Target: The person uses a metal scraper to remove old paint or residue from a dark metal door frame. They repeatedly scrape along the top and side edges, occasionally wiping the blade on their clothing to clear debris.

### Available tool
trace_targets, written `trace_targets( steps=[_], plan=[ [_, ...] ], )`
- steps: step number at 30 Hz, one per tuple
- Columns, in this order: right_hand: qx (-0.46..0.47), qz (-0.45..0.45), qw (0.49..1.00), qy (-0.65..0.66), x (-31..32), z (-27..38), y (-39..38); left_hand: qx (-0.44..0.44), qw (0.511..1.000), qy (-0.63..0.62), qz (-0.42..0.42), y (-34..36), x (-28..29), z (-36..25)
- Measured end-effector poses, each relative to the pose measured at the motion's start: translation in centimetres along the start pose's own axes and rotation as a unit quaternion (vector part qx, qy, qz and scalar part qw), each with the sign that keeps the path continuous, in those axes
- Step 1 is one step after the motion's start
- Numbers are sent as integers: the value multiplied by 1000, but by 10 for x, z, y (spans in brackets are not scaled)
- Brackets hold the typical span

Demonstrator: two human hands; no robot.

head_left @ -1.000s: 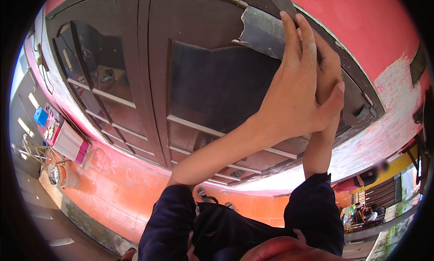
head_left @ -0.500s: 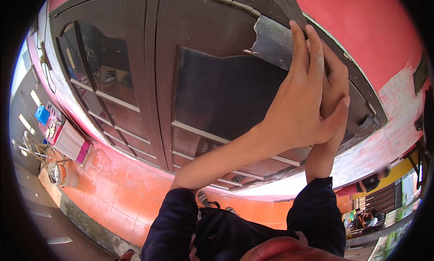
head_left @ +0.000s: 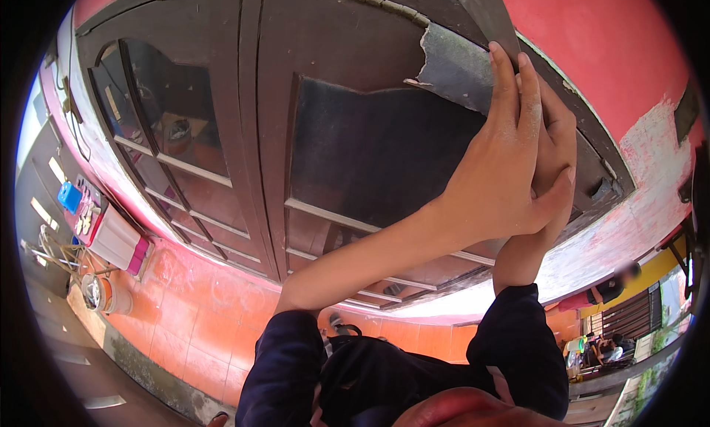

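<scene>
A dark flat-bladed tool (head_left: 487,14) slants up from my hands along the top rail of a brown wooden window shutter (head_left: 336,35). My left hand (head_left: 503,164) lies over my right hand, its fingers stretched up onto the blade and its thumb wrapped round the other side. Behind it, my right hand (head_left: 560,123) is closed at the tool's lower end; the handle is hidden by the hands. Just left of the fingertips is a grey patch (head_left: 455,61) with a ragged edge, where the brown paint has come off. A dark glass pane (head_left: 370,157) sits below it.
A second glazed shutter (head_left: 166,101) adjoins on the left. Pink wall (head_left: 592,42) with peeling paint borders the right. At left stand a storage box (head_left: 111,238) and a bucket (head_left: 117,297) on orange tiles (head_left: 192,316). Another person (head_left: 603,290) is farther off at right.
Both hands and the blade have shifted a little to the right and down along the rail. More of the grey patch shows beside my fingers.
</scene>
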State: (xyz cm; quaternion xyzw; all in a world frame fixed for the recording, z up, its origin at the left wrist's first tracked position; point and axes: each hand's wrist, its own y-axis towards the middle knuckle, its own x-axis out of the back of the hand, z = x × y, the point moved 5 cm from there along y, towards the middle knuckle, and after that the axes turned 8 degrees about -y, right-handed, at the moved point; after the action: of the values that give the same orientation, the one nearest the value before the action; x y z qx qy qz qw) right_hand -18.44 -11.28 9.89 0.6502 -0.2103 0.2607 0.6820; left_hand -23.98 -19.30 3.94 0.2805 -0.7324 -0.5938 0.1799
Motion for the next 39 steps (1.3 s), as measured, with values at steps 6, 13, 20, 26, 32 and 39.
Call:
trace_targets(
  steps=[6, 13, 20, 26, 32, 39],
  plan=[
    [-62, 48, 995, 60, 17, -7, -8, 13, 999, -42, 1, -1, -6, -1],
    [-53, 2, 999, -9, 11, -13, -7, -11, 1000, -12, 1, -1, -16, 0],
    [-37, -94, 993, -53, 15, 20, -23, -5, 998, -56, 4, 1, -20, -3],
    [-125, -67, 986, -92, 14, 19, -18, -11, 1000, -25, 9, -4, -21, 2],
    [-182, -64, 978, -74, 8, 5, -18, -21, 997, -78, 16, -4, -23, 6],
    [-88, -63, 987, -116, 5, 14, -10, -34, 998, -60, -12, 0, -13, 8]
  ],
)
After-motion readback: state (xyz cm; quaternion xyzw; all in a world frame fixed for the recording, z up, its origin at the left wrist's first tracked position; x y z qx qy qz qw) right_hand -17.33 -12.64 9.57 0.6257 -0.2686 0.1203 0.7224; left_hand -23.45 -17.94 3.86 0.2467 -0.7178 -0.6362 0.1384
